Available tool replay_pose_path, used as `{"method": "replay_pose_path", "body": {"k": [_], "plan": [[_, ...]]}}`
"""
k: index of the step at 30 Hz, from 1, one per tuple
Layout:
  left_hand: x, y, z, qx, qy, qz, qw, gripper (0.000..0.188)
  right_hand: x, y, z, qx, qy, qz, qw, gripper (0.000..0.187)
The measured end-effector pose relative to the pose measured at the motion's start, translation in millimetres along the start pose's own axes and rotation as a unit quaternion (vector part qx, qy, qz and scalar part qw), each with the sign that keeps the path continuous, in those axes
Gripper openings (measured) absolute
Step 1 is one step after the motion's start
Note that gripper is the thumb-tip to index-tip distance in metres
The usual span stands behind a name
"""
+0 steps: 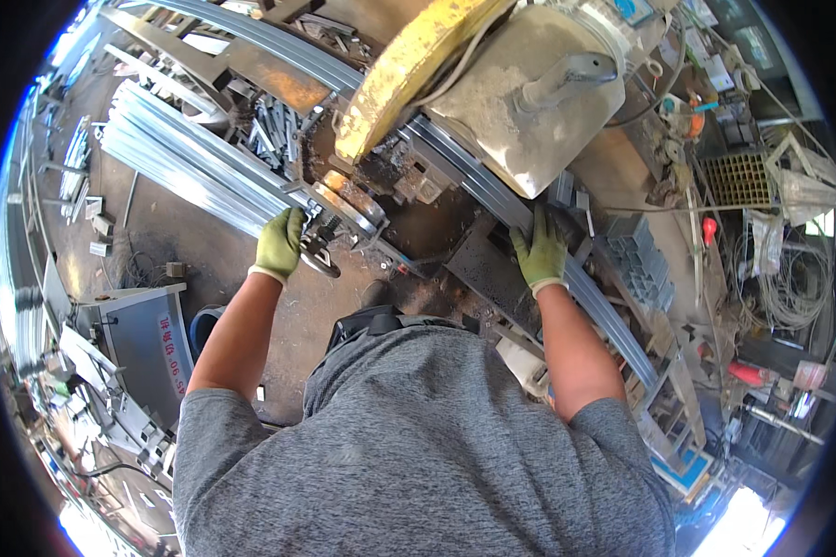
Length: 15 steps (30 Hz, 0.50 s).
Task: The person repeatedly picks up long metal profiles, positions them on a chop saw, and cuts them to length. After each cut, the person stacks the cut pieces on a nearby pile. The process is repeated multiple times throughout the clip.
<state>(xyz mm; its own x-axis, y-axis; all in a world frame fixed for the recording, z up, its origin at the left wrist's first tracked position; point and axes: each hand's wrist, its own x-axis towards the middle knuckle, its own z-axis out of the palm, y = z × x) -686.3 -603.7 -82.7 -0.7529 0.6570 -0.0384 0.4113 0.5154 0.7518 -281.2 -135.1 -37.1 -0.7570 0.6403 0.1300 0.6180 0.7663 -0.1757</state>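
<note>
My left hand [280, 246], in a green glove, is closed beside the handwheel [321, 261] of a rusty clamp [348, 200]. What its curled fingers hold is hidden. Long grey metal profiles [604, 311] run side by side through a cut-off saw. On them rests my right hand [541, 252], also gloved in green, its fingers stretched out and the thumb apart. Above the clamp hangs the saw's yellow blade guard [418, 70], joined to a large dusty housing [529, 93] with a handle [571, 79].
Shiny metal tubes [186, 162] lie in a bundle to the left. Short offcuts [274, 130] are heaped behind the clamp. Cut grey pieces [636, 260] stand stacked at the right. A grey cabinet [144, 339] is at the lower left, and coiled wire [794, 278] lies far right.
</note>
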Motion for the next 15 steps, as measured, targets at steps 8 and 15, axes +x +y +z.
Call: {"method": "replay_pose_path", "body": {"k": [8,15], "plan": [[-3.9,51.1,-8.2,0.224,-0.025,0.148,0.963,0.028,-0.1,-6.4,0.5,-0.05,-0.024,0.02,0.998,0.093],[-5.5,56.9,-8.6,0.191,0.019,0.103,0.976,0.031,3.5,-7.9,-1.5,-0.052,-0.046,0.031,0.997,0.099]]}}
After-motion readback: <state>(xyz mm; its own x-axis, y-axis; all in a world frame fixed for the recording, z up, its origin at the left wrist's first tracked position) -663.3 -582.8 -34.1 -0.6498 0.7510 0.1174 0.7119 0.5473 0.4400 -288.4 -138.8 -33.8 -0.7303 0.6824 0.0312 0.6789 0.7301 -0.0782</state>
